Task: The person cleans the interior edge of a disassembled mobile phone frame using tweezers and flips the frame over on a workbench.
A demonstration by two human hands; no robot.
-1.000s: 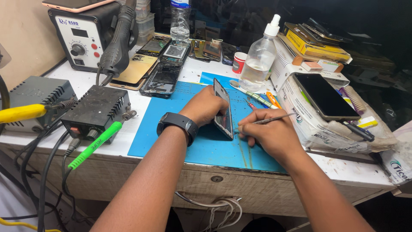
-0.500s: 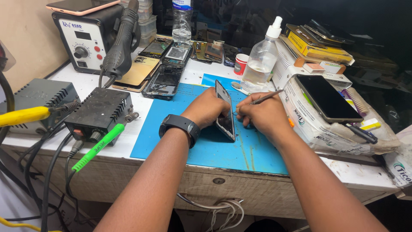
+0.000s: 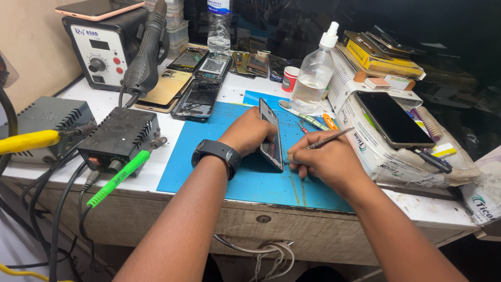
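Two hands in view, both mine, both busy over the blue work mat (image 3: 245,183). Left hand (image 3: 249,131), black watch (image 3: 216,155) on the wrist, is closed around a dark phone (image 3: 271,137) and props it up on its long edge on the mat; long axis runs away from me, tilted a bit to the left, screen side facing right. Right hand (image 3: 319,161) sits just beside the phone's near end, fingers pinched on a thin metal tool (image 3: 330,138) w/ the shaft pointing up and to the right; tip end is hidden behind the fingers, so I can't tell if it touches the phone. Right hand approaches from the right, left has the hold. Counts: 1 phone in hand, 1 tool, 1 mat. Further out: clear squeeze bottle (image 3: 313,75) behind the mat, 1 dark phone (image 3: 392,119) lying flat on white packets at right, several opened phone bodies (image 3: 199,97) at back, 1 hot-air station (image 3: 107,44) and 2 black supply boxes (image 3: 121,138) at left.
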